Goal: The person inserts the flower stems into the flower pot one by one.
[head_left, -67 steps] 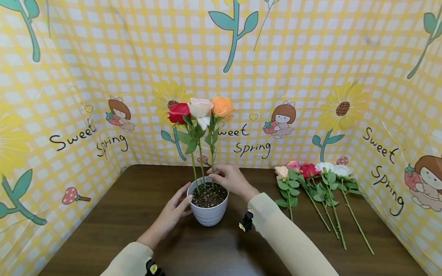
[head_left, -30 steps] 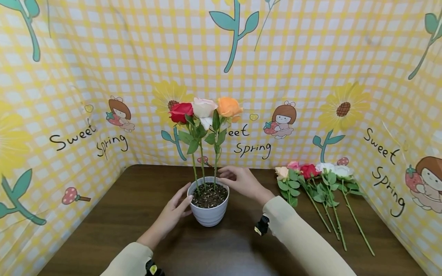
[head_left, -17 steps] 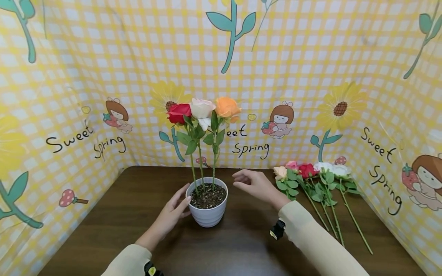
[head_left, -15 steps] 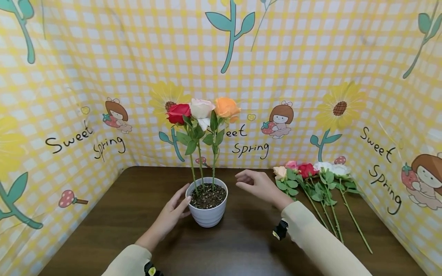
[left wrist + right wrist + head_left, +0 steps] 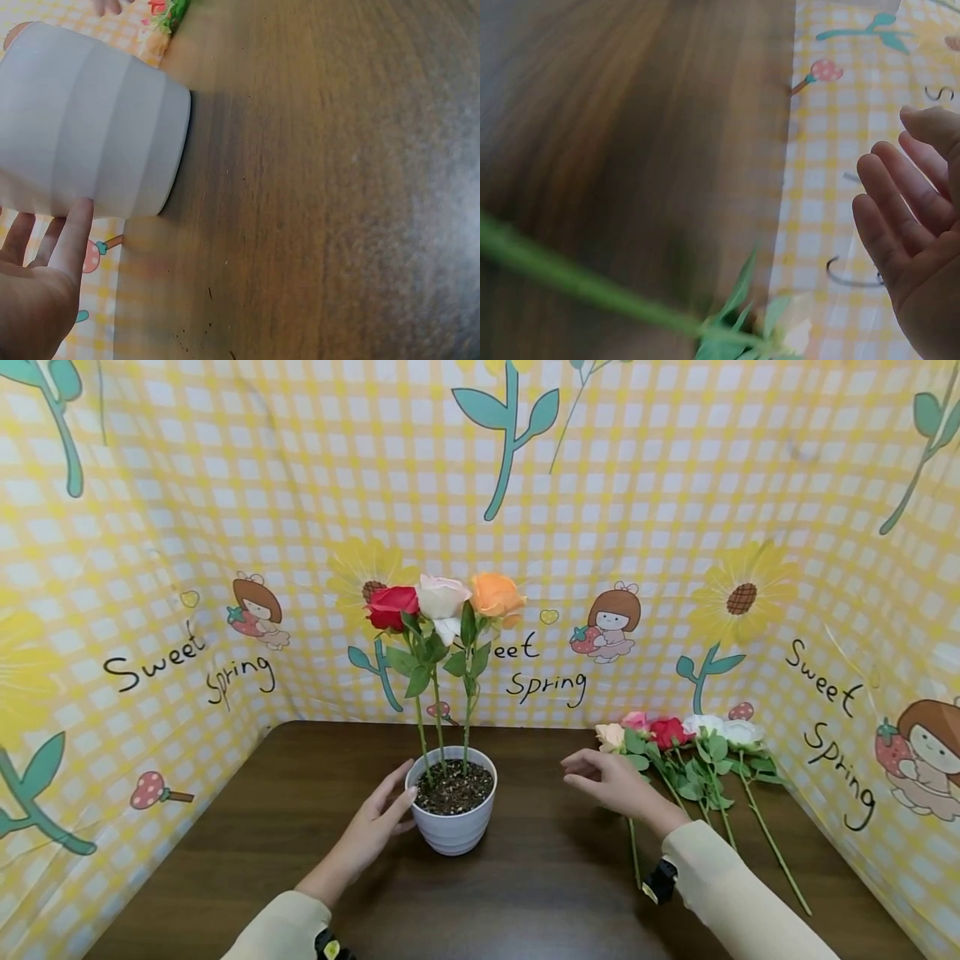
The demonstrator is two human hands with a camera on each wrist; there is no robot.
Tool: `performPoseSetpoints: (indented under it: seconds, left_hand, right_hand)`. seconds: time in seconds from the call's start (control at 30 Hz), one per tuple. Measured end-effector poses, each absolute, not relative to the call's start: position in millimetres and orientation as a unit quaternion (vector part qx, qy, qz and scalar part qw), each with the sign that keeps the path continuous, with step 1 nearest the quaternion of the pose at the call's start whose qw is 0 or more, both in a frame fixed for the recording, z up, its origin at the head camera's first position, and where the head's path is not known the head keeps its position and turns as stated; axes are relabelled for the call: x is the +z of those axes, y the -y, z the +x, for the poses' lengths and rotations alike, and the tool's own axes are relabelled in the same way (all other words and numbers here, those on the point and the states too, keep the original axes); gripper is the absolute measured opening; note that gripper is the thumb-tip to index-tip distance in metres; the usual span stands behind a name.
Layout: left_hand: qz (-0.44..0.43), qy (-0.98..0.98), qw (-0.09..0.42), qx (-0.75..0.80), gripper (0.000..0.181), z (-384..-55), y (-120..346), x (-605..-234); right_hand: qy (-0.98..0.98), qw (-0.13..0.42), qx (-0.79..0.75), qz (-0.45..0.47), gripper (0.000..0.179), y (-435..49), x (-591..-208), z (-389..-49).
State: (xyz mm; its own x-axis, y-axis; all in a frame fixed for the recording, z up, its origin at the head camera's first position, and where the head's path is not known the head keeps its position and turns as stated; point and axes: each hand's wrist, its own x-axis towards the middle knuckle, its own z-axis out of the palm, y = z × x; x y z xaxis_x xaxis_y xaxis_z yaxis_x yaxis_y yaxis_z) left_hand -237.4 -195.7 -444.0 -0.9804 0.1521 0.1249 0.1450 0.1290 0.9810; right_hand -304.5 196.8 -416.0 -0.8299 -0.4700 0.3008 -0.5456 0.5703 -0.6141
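A white ribbed flowerpot [image 5: 453,833] filled with dark soil [image 5: 456,793] stands on the table. Upright in it are a red rose [image 5: 392,608], a pale pink rose [image 5: 441,597] and an orange rose [image 5: 497,594]. My left hand [image 5: 372,827] rests against the pot's left side, thumb at the rim; the left wrist view shows straight fingertips against the pot wall [image 5: 105,127]. My right hand [image 5: 618,783] is off to the right of the pot, fingers loosely bent and holding nothing. It partly covers a peach rose [image 5: 611,738], whose stem [image 5: 592,283] crosses the right wrist view.
Beside the peach rose, a pink rose [image 5: 635,721], a red rose [image 5: 667,732] and white roses [image 5: 741,732] lie on the dark wooden table [image 5: 525,893], stems toward the front. A yellow checked cloth [image 5: 652,493] hangs around the back and sides.
My right hand has let go of the orange rose's stem and moved right, over to the lying roses. The orange rose leans slightly further right than before. My left hand stays at the pot.
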Motion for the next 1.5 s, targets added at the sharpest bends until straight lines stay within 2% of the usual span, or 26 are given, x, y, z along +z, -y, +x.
performPoseSetpoints:
  seconds: [0.6,1.03,1.3,1.5]
  left_hand:
    - [0.104,-0.754,-0.007,0.648,0.054,-236.1,195.2,-444.7]
    - [0.105,-0.748,-0.012,0.655,0.054,-236.3,194.3,-445.1]
    - [0.102,-0.746,-0.015,0.658,0.054,-235.7,193.8,-445.0]
    - [0.106,-0.747,-0.016,0.656,0.054,-237.5,194.2,-446.4]
  right_hand:
    - [0.919,0.019,0.349,0.185,0.028,-267.6,-450.7,-285.1]
    - [0.921,-0.037,0.382,0.06,0.043,-270.2,-465.5,-281.2]
    - [0.903,-0.072,0.42,0.051,0.02,-263.6,-467.6,-284.1]
    - [0.894,-0.08,0.439,0.048,0.018,-262.0,-466.0,-282.7]
